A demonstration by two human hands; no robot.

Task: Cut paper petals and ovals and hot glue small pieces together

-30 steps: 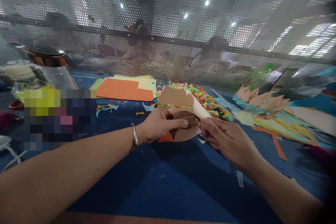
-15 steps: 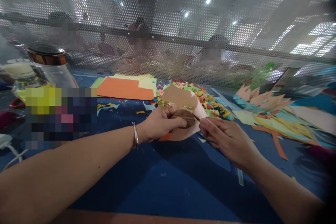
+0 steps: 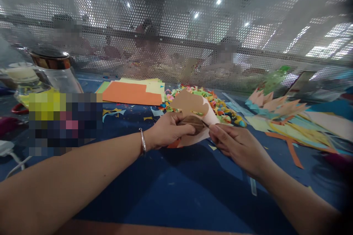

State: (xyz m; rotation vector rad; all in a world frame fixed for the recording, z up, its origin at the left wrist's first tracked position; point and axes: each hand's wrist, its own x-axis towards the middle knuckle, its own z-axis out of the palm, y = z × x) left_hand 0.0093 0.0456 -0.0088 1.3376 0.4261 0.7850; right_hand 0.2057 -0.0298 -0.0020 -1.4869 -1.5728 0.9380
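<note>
My left hand (image 3: 165, 129), a silver bangle at its wrist, is closed on a brown rounded piece (image 3: 194, 122) with a wood-like surface, thumb on top. Against that piece curls a sheet of peach paper (image 3: 190, 102) with a notched edge. A scrap of orange paper (image 3: 174, 144) shows beneath my left hand. My right hand (image 3: 234, 143) is closed, pinching a thin dark pointed tool (image 3: 205, 123) whose tip meets the right edge of the brown piece. Its kind is too small to tell, and the fingers cover its other end.
Behind the hands lies a heap of colourful paper scraps (image 3: 220, 112). Orange sheets (image 3: 129, 93) are stacked left of it. Folded peach paper points (image 3: 286, 108) and paper strips (image 3: 295, 132) lie right. A glass jar (image 3: 59, 77) stands left. A perforated metal screen (image 3: 176, 14) closes the back.
The curled peach paper has shifted slightly, and a small gap in it now shows coloured scraps. Both hands keep nearly the same place and grip.
</note>
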